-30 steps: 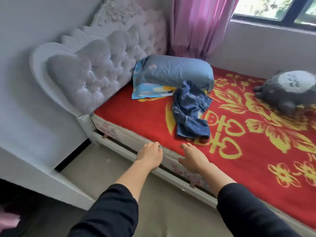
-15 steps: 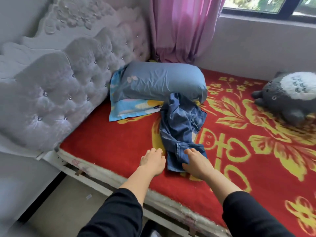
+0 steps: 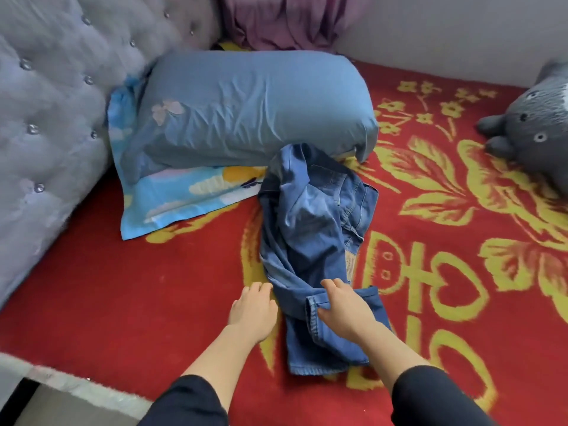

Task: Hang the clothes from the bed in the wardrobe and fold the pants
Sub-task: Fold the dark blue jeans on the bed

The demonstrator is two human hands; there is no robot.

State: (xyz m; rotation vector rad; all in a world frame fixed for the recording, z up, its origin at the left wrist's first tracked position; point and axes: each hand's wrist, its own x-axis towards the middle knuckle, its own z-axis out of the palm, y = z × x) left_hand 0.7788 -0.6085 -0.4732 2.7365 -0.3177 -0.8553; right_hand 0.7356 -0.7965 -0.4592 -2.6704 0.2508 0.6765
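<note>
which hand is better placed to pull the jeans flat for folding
Right. The right hand pinches a leg hem of the crumpled blue denim jeans; the left hand lies beside them on the red and yellow blanket, holding nothing.

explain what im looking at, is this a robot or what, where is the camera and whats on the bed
No robot here: these are a person's two bare hands, arms in dark sleeves. All pictures come from one wide-angle camera worn on the person's head, looking forward and down. The surface is a bed with a red blanket patterned in yellow. On it lie crumpled blue jeans, a blue pillow on top of a patterned pillow, and a grey plush toy at the far right. The right hand pinches a leg hem of the jeans; the left hand rests on the blanket beside them, holding nothing.
</note>
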